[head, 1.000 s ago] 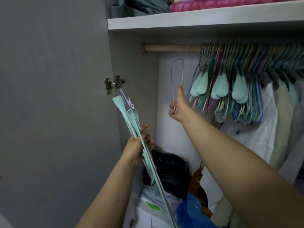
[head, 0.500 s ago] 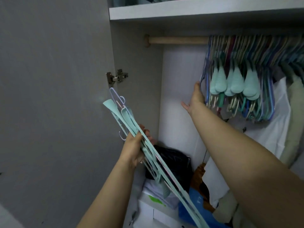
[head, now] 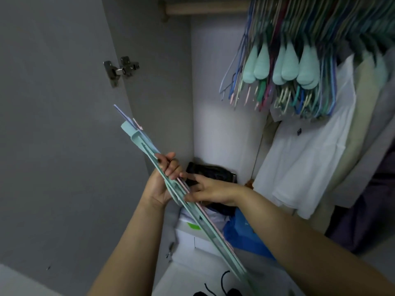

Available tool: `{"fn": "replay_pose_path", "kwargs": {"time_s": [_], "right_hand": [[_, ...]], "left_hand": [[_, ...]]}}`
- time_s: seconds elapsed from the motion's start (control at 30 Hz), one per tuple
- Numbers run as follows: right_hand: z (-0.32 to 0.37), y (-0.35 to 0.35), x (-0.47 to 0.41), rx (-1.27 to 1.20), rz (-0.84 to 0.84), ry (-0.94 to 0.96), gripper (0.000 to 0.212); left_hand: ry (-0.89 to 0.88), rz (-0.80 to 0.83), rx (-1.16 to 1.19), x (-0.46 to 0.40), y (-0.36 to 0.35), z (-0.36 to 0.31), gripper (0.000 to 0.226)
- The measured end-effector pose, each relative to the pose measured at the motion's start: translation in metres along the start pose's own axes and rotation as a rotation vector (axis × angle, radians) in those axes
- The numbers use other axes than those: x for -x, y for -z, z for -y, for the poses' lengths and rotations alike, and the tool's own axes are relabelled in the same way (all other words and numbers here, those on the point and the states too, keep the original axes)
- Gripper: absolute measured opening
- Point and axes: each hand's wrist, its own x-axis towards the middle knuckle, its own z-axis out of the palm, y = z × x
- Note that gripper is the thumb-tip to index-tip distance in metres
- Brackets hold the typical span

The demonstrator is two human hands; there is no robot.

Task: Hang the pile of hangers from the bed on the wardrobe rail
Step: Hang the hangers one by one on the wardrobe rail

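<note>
My left hand (head: 163, 181) grips a bundle of mint-green, pink and lilac hangers (head: 141, 138) that slants from the upper left down to the lower right in front of the open wardrobe. My right hand (head: 210, 191) is at the bundle just below the left hand, its fingertips pinching a thin pink hanger in it. The wooden wardrobe rail (head: 205, 7) runs along the top. Many hung hangers (head: 286, 67) crowd the rail's right part; its left stretch is bare.
The grey wardrobe door (head: 53, 124) with a metal hinge (head: 120, 68) stands open on the left. White and beige clothes (head: 303, 159) hang at the right. A black bag (head: 211, 170), a blue bag (head: 245, 233) and white boxes (head: 192, 238) fill the wardrobe floor.
My right hand left the hangers on the rail and came down to the bundle in my left hand. The view tilted downward, so the shelf is out of sight.
</note>
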Motion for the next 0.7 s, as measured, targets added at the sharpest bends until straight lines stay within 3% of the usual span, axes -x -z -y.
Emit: {"fn": "replay_pose_path", "kwargs": {"time_s": [0.17, 0.27, 0.3, 0.53, 0.63, 0.7], "right_hand": [[-0.013, -0.008, 0.004, 0.017, -0.301, 0.157, 0.043], [-0.018, -0.006, 0.012, -0.012, -0.557, 0.27, 0.016], [-0.017, -0.004, 0.015, 0.011, -0.617, 0.29, 0.014], [-0.016, 0.012, 0.018, 0.027, -0.922, 0.312, 0.016], [-0.016, 0.027, 0.023, 0.113, -1.098, 0.301, 0.015], [-0.011, 0.033, 0.027, 0.227, -1.136, 0.318, 0.018]], "left_hand": [[0.051, -0.008, -0.115, 0.004, 0.003, 0.01, 0.06], [0.068, -0.128, -0.252, 0.002, 0.006, 0.013, 0.028], [0.073, -0.146, -0.281, 0.003, 0.007, 0.014, 0.019], [0.042, -0.199, -0.348, 0.016, 0.003, 0.029, 0.021], [0.113, -0.071, -0.276, 0.017, 0.008, 0.026, 0.055], [0.129, 0.01, -0.29, 0.017, 0.011, 0.023, 0.055]]}}
